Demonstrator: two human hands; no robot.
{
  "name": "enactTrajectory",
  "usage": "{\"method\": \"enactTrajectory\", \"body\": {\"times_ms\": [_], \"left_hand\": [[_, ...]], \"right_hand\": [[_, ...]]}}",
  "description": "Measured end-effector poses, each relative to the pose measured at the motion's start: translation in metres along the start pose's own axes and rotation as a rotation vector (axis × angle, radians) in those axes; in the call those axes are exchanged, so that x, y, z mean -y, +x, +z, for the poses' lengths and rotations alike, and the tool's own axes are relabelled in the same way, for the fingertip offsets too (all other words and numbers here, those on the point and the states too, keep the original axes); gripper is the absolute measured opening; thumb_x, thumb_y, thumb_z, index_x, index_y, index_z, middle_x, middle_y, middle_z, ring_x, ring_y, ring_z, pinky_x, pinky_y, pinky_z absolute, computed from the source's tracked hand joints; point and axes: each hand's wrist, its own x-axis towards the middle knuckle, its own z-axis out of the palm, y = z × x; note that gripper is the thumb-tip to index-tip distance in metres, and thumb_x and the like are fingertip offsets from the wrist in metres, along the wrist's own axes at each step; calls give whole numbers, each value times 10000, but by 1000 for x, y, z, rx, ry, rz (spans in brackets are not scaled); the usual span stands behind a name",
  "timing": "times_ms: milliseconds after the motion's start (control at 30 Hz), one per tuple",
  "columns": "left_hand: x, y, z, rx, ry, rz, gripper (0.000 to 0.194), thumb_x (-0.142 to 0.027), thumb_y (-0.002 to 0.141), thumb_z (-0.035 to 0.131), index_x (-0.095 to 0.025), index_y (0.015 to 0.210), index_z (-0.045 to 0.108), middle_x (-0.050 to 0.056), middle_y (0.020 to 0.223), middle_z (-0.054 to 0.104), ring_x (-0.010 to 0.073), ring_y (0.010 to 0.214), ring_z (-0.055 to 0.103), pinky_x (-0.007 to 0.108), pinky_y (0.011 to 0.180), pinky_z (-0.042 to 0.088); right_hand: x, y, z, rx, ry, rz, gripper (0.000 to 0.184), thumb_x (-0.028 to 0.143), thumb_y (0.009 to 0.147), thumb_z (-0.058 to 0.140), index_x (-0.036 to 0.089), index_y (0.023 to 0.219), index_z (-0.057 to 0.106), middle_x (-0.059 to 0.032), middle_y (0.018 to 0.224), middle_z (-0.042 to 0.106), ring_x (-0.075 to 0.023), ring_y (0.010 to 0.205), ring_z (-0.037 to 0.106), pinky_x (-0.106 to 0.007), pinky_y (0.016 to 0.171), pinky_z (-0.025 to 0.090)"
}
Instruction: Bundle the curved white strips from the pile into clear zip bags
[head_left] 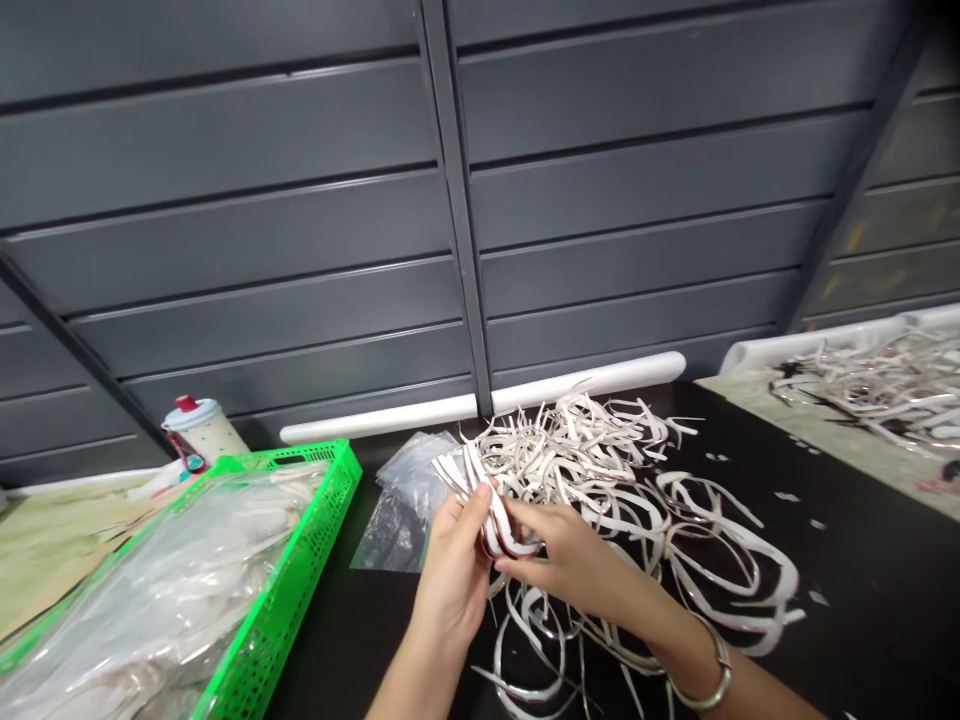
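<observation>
Between my two hands is a small bundle of curved white strips with dark edges [491,515], bent into a loop. My left hand [457,560] is closed around its left side, thumb on top. My right hand [559,555] pinches the bundle from the right, fingers and thumb at its lower bend. Behind and under the hands lies a tangled heap of similar white strips [577,450] on the black table [847,620]. Looser strips [720,560] curl out to the right. Clear plastic bags [405,500] lie flat just left of my left hand.
A green plastic basket [300,590] holding clear bags of pale strips stands at the left. Behind it is a lidded cup [206,430]. White rolls [390,418] lie along the grey panelled wall [300,200]. More strips [900,385] are piled on a surface at the right.
</observation>
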Motion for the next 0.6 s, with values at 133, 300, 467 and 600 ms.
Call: {"method": "enactTrajectory", "body": {"times_ms": [133, 300, 467, 600], "left_hand": [[-1, 5, -3, -9, -70, -66, 215, -237, 683, 752, -114, 809, 630, 4, 649, 637, 95, 554, 590, 178, 524, 483], [-3, 10, -3, 6, -109, -214, 75, -145, 809, 605, -86, 848, 631, 95, 763, 703, 171, 638, 673, 231, 504, 539], [-3, 11, 2, -98, -214, -322, 116, -54, 848, 518, -47, 923, 606, 144, 840, 715, 185, 717, 701, 256, 628, 584], [-4, 12, 2, -109, -273, -350, 245, -21, 853, 479, 7, 1086, 550, 180, 890, 705, 212, 791, 701, 247, 657, 584]], "right_hand": [[-5, 1, -9, 34, -30, -9, 249, 291, 782, 657, 237, 1024, 629, -22, 839, 626, -189, 758, 565, -277, 700, 425], [-7, 1, -21, 74, -48, -25, 105, 308, 840, 592, 216, 823, 639, -3, 790, 586, -168, 761, 525, -271, 720, 391], [-10, 3, -27, 357, 175, -44, 316, 327, 860, 538, 168, 589, 512, 63, 549, 373, -82, 509, 330, -219, 516, 288], [-17, 6, -26, 447, 391, -1, 353, 424, 821, 586, 152, 599, 542, 62, 557, 382, -74, 517, 318, -207, 501, 287]]}}
